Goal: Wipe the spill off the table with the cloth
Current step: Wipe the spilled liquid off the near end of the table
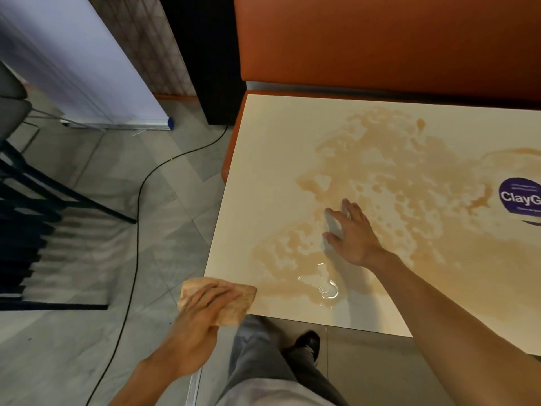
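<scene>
A wide tan spill (389, 183) spreads over the cream table (269, 127), with a clear glossy puddle (328, 285) near the front edge. My left hand (205, 306) presses a folded tan cloth (234, 306) at the table's front left corner, partly over the edge. My right hand (351, 230) rests flat on the tabletop in the middle of the spill, fingers spread and holding nothing.
A purple sticker (521, 197) lies on the table at the right. An orange bench (380, 39) stands behind the table. On the tiled floor to the left run a black cable (137, 230) and dark chair legs (35, 206). My legs and a black shoe (307, 341) are below the table edge.
</scene>
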